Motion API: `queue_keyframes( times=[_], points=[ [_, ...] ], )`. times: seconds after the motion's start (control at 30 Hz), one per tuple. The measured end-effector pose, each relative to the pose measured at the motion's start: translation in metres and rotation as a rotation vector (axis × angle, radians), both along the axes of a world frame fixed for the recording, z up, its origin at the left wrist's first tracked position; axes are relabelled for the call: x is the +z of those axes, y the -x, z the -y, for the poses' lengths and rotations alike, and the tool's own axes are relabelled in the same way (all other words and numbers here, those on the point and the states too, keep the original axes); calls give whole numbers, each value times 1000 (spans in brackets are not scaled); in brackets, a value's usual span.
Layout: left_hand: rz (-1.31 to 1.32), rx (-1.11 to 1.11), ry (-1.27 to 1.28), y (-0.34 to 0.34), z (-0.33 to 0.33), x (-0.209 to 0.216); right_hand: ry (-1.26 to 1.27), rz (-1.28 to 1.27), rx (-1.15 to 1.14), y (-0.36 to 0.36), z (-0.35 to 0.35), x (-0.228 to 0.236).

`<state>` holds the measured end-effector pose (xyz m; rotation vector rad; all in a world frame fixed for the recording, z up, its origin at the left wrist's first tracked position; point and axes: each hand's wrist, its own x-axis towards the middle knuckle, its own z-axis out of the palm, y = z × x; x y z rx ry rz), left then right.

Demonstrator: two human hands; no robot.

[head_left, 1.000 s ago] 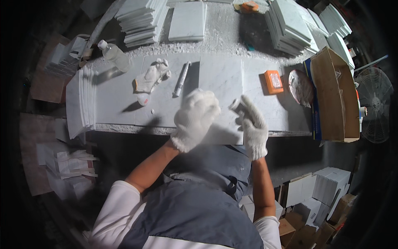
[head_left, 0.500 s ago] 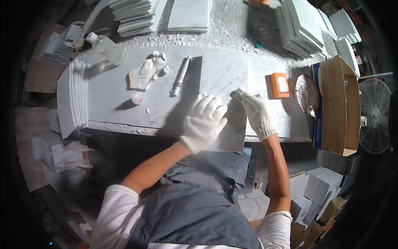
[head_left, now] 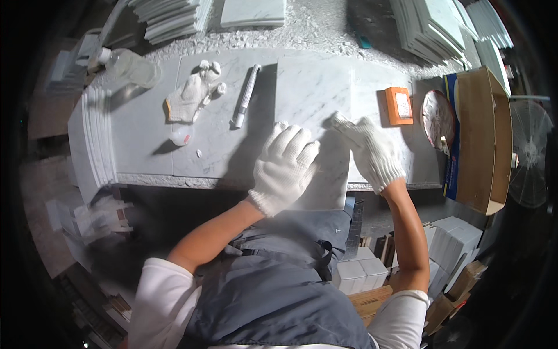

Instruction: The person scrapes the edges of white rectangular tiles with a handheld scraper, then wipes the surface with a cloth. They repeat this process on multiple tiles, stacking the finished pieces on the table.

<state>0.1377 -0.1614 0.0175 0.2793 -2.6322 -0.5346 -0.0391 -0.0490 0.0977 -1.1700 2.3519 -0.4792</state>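
Note:
A grey-veined white marble tile (head_left: 311, 82) lies in front of me, its near edge close to my apron. My left hand (head_left: 286, 166), in a white knit glove, rests open on the tile's left part, fingers stretched out. My right hand (head_left: 372, 145), gloved alike, has its fingers bunched and their tips on the tile's surface toward the right edge. Whatever those fingers may pinch is hidden. Left of the tile lie a marker pen (head_left: 247, 96), a spare white glove (head_left: 193, 94) and a small round whitish object (head_left: 180, 136). To the right sits an orange block (head_left: 399, 106) with a pale top.
A clear plastic bottle (head_left: 132, 67) stands at the left, near leaning slabs (head_left: 96, 131). Stacked tiles (head_left: 172, 17) and another stack (head_left: 427, 32) stand at the back amid white rubble. On the right are a round dusty dish (head_left: 437, 119), a cardboard box (head_left: 479, 139) and a fan (head_left: 528, 154).
The view has shifted slightly. My right hand has turned, with its wrist swung to the right, while its fingertips remain on the tile. My left hand keeps its place on the tile.

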Motion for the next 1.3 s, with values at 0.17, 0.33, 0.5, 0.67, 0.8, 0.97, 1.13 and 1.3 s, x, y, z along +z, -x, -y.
queue_keyframes(
  times=[0.17,0.33,0.5,0.67,0.8,0.97,1.13,1.3],
  points=[
    [36,49,84,-2,-3,5,101,-141,96,-1,17,-12],
    [23,-5,52,2,-1,6,69,-128,123,11,1,-4],
    [7,1,17,2,0,3,37,-71,112,13,-1,-14],
    [34,24,43,1,-2,7,105,-174,163,14,10,-24],
    [39,-31,40,0,2,7,68,-223,141,19,-11,-7],
    [34,-14,66,2,0,6,206,-234,242,9,18,-4],
    [-13,8,69,3,-2,10,254,-214,253,16,2,-4],
    [17,13,38,2,-4,6,30,-128,29,14,-10,-11]
  ],
)
